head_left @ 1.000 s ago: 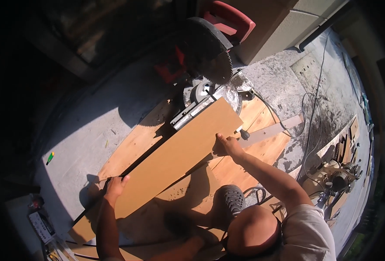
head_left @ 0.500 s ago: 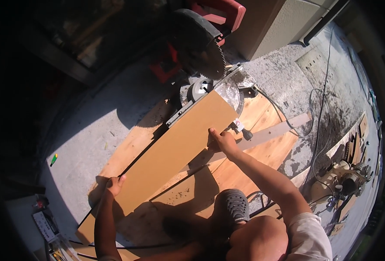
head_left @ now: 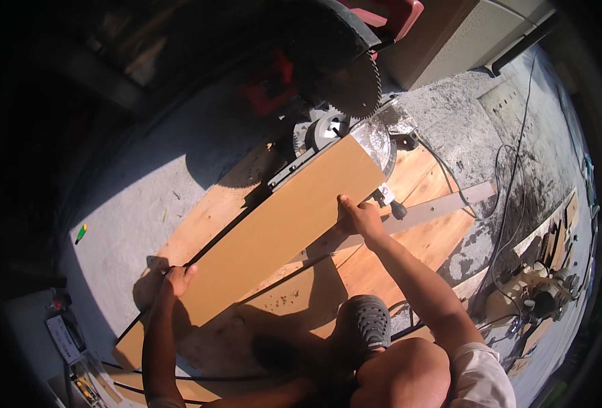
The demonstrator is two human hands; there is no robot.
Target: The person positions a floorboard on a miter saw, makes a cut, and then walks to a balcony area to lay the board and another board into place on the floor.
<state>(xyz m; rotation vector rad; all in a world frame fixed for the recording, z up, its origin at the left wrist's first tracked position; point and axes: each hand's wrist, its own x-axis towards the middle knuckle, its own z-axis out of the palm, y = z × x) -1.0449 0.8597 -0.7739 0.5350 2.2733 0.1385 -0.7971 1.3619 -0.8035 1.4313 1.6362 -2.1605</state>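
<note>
A long tan board lies slantwise across the middle, its far end on the base of a miter saw and its long edge along the metal fence. The saw's toothed blade is raised above that end. My left hand grips the board's left edge near its closer end, thumb on top. On the opposite edge, close to the saw, my right hand holds the board with its thumb on the upper face; its other fingers are mostly hidden underneath.
Wooden planks lie under the saw and board. A black cable runs over the stained concrete at right, near a beige power tool and wood offcuts. A green-yellow tool lies far left. My grey shoe is close by.
The whole view has shifted slightly, with the saw now a little further right and nearer. Both hands keep their hold on the board, which still lies against the fence.
</note>
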